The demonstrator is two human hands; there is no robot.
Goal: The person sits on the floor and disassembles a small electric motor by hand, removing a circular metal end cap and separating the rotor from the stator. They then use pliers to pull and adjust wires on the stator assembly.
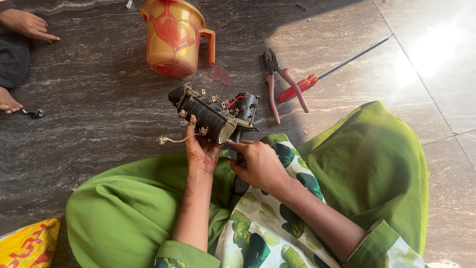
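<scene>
Head view looks down on your lap in green cloth [367, 164], where your right hand [260, 164] curls shut around a dark tool handle [239, 158] just below the black electrical part [210, 115]. Your left hand [201, 149] cups that part from beneath, fingers closed on its near end, holding it tilted above the dark stone floor [99, 124]; a pale cord [173, 140] trails from it. Beyond it lie pliers [280, 84] and, just beside them, a red-handled screwdriver [327, 72]. Farther off stands an orange jug [174, 35]. Another person's hand [27, 25] rests at the far left corner.
</scene>
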